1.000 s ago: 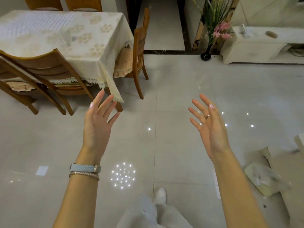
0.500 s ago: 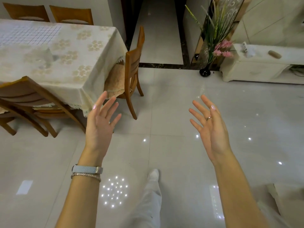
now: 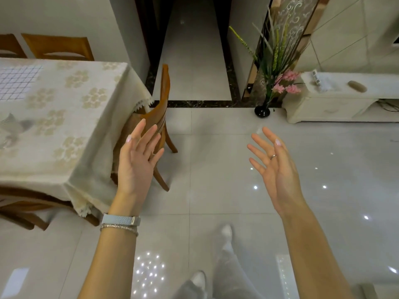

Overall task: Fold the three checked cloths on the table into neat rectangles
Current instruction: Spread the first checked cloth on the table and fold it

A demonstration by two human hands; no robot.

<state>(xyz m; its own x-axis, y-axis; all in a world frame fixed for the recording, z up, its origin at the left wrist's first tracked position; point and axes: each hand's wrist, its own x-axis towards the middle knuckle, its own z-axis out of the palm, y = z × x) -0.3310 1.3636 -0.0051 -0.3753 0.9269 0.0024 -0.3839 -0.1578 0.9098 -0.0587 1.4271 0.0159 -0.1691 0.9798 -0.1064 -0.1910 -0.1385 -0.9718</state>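
Person at the near right corner of the bench (image 3: pixel 86 117), both hands raised and empty.

**Risks.** Folding has not begun. Only one checked cloth (image 3: pixel 17 83) shows plainly. It lies flat at the far left of the bench top, well apart from either hand. A blurred grey shape (image 3: pixel 13 130) nearer along the bench's left side may be a second cloth, but the view is too soft to tell. The third is out of sight.
- A reach from this corner would probably be long and slanted, so a cloth could be dragged rather than lifted.
- The loose tablecloth (image 3: pixel 90 186) draped over the bench could bunch or slide with it, spoiling a neat rectangle.
- The chair (image 3: pixel 163 98) tucked at the bench's right end stands just beyond the left hand (image 3: pixel 136 167) and could catch a wrist or a leg.

**Fingers.** The left fingers (image 3: pixel 149 137) are straight and loosely spread. The fingers (image 3: pixel 257 149) of the right hand (image 3: pixel 278 169), well right of the bench and over the floor (image 3: pixel 216 190), are likewise splayed wide. Neither hand holds or touches anything.
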